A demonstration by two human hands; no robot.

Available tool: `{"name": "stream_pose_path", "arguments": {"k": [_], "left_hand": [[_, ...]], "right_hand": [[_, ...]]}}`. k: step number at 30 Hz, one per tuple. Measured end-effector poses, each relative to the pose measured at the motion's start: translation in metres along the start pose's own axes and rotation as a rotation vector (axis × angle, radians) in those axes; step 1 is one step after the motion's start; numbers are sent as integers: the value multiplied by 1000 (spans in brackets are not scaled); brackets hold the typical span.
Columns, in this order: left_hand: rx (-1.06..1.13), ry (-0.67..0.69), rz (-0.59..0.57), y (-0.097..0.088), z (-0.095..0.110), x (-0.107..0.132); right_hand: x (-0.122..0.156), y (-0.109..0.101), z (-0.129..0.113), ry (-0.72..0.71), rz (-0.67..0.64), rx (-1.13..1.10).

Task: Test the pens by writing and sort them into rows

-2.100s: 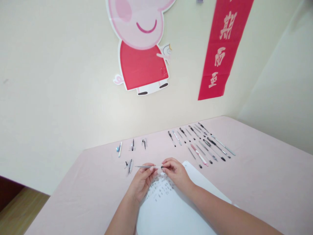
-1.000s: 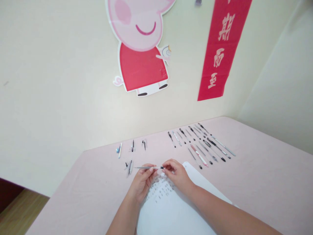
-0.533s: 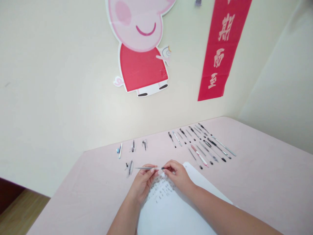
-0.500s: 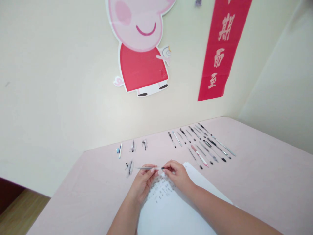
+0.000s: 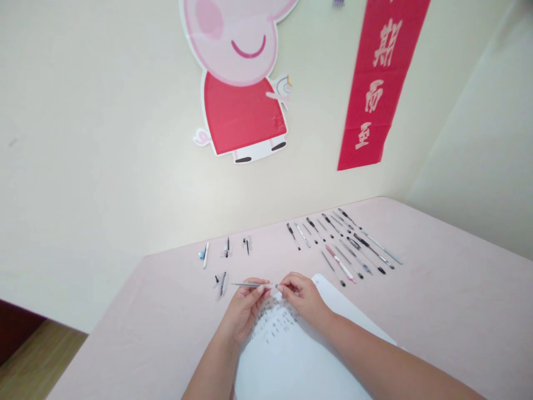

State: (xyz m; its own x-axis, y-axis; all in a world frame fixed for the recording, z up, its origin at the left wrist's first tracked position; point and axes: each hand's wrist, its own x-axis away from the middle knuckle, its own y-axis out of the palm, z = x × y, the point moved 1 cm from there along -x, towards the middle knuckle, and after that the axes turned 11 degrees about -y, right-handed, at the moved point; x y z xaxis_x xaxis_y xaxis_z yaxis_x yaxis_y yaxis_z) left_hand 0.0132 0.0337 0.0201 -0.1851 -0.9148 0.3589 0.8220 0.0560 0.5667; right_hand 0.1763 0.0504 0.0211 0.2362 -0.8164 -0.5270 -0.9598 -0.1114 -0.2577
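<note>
One patch of floor (image 5: 45,358): wood-coloured, low at the far left, beyond the edge of the counter (image 5: 125,333), which wears a pale pink cover.
White pen (image 5: 206,255): lying toward the back, a light-blue cap (image 5: 201,255) just beside it.
Clear and dark pen parts (image 5: 223,284): one small cluster nearer the front (too small for me to sort out from where I stand), with a second cluster (image 5: 227,248) and a third cluster (image 5: 247,245) farther back.
Pig cutout (image 5: 245,114): up on the wall, wearing red.
Left hand (image 5: 245,308): grip closed, thumb and fingers around the middle of a slim pen piece (image 5: 244,285).
Where that piece is: held level between the two hands, its thin grey end pointing left, its dark end right.
White paper (image 5: 300,366): flat beneath the hands and forearms, rows of dark writing near its far end.
Right hand (image 5: 303,297): grip pinched tight, thumb and fingertips on the dark end, partly hiding it.
Back row of pens (image 5: 293,236): slanted side by side, some black, one pale blue, several thin with dark ends.
Front row of pens (image 5: 339,263): slanted likewise, a pink-and-white one among clear, grey and black ones.
Red banner (image 5: 372,100): hanging on the wall above the rows, pale characters running down it.
</note>
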Motion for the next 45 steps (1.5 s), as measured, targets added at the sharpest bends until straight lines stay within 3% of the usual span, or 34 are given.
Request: {"name": "stream_pose_path", "arguments": {"k": [19,32,45], "left_hand": [[10,-19,-18,1,0,1],[15,-5,-2,-1,0,-2],[-17,-21,-8,2,1,1]], "right_hand": [[3,0,4,87,-65,3],[2,1,2,-26,-81,89],[4,2,9,24,-119,91]]}}
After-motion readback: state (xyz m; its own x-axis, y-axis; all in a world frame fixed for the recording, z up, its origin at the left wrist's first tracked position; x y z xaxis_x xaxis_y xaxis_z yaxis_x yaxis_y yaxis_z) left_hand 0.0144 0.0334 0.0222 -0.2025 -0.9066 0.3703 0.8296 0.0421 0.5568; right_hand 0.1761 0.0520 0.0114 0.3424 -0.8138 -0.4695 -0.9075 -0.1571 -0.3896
